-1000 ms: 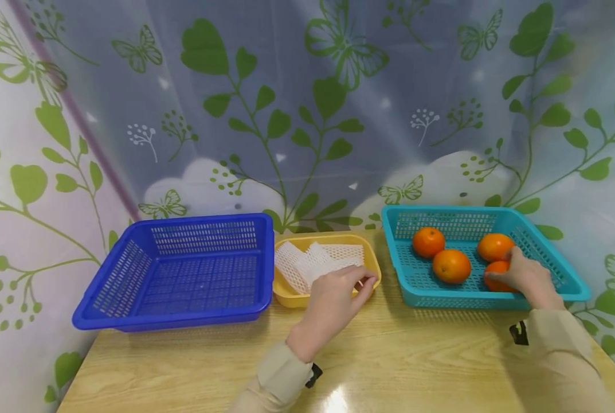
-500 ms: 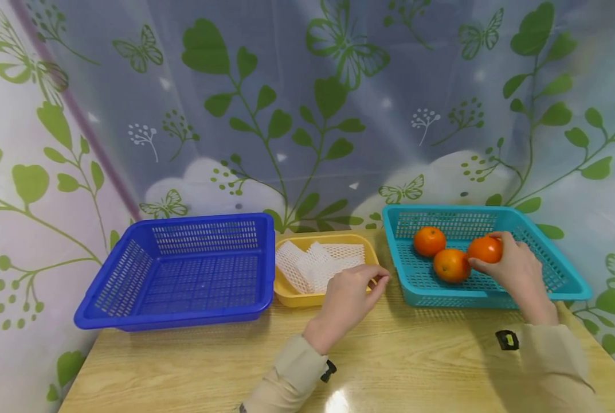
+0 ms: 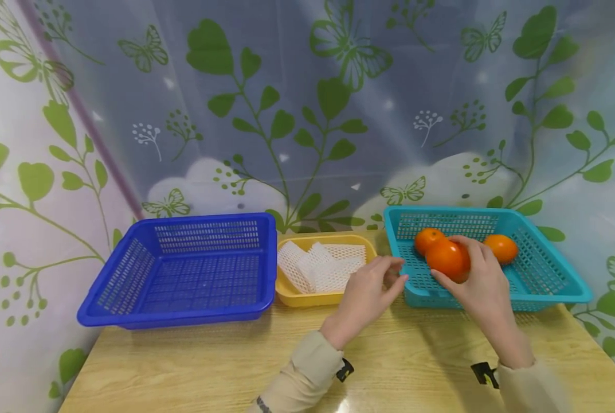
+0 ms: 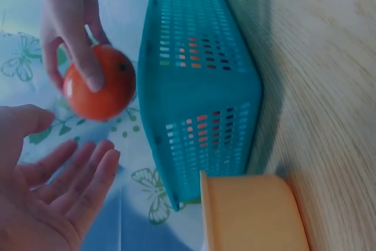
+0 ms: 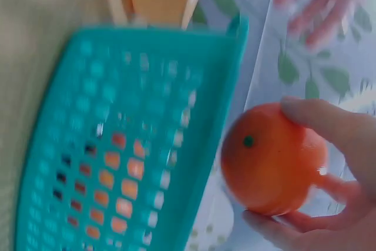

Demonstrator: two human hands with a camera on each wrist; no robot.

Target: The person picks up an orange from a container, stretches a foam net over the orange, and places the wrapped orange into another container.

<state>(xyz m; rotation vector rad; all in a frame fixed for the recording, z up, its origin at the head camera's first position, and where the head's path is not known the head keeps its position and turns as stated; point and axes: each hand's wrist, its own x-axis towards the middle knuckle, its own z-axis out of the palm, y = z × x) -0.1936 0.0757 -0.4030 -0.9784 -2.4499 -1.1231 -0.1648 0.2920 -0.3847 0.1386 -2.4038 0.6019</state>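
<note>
My right hand point(image 3: 485, 287) grips an orange point(image 3: 446, 259) between thumb and fingers, above the teal basket point(image 3: 549, 297). In the right wrist view the orange point(image 5: 273, 160) shows its green stem end and hangs beyond the basket's rim. My left hand point(image 3: 369, 291) holds nothing; its fingers are loosely bent near the teal basket's left rim. The left wrist view has this left hand point(image 4: 56, 192) with palm turned up and fingers spread, just apart from the held orange point(image 4: 100, 83). Inside the basket lie another orange point(image 3: 429, 240) at the back left and one point(image 3: 501, 249) at the right.
A yellow basket point(image 3: 286, 299) with white foam net sleeves point(image 3: 320, 267) stands in the middle, beside the teal one. At the left is a blue basket point(image 3: 204, 281) with nothing in it. All stand on a wooden table point(image 3: 224, 367) before a patterned curtain point(image 3: 286, 74).
My right hand has lifted an orange from the front right of the teal basket and carried it left. My left hand has moved right, from the yellow basket to the teal basket's left rim.
</note>
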